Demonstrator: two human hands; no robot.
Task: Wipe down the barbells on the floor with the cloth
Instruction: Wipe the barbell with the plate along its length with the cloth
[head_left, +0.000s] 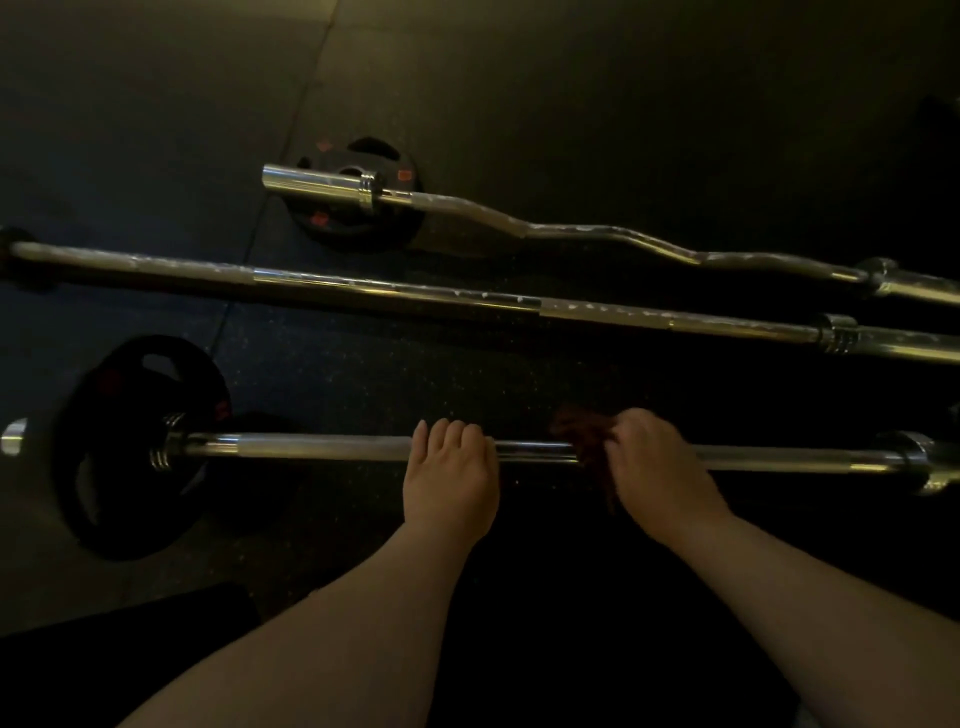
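On the dark floor (571, 104), in front of a long straight bar (395, 297) and a curl bar (571, 229), the nearest barbell (311, 447), its black plate's (130, 467) red marks unreadable, has the left hand (451, 470) curled over it and the right hand (657, 465) clutching a reddish cloth (584, 444) against it.

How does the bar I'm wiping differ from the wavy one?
The nearest barbell is straight; the curl bar bends in waves. The nearest barbell carries an upright black plate on its left sleeve; the curl bar's left sleeve is bare, lying over a flat plate. The left hand and the right hand, with the cloth, hold the nearest barbell; the curl bar is untouched and white-smeared. Both are chrome.
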